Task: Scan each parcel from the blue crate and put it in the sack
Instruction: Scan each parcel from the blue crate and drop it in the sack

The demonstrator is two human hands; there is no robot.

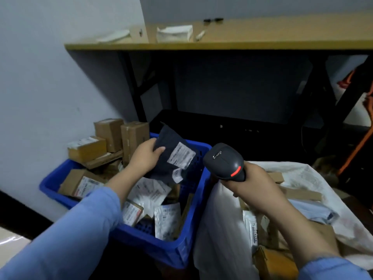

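My left hand [145, 156] grips a dark soft parcel [171, 156] with a white label facing up, held above the blue crate [177, 247]. The crate holds several cardboard boxes and white mailer bags. My right hand [254, 184] grips a black handheld scanner [224, 161]; a red strip glows on it, and its head points toward the parcel's label. The white sack [314, 178] stands open to the right of the crate, under my right arm, with several boxes and bags inside.
A wooden table [222, 44] with a black frame stands behind, carrying a white packet [174, 33] and small items. The wall is close on the left. Stacked boxes [121, 138] rise at the crate's far corner. Orange straps [361, 142] hang at right.
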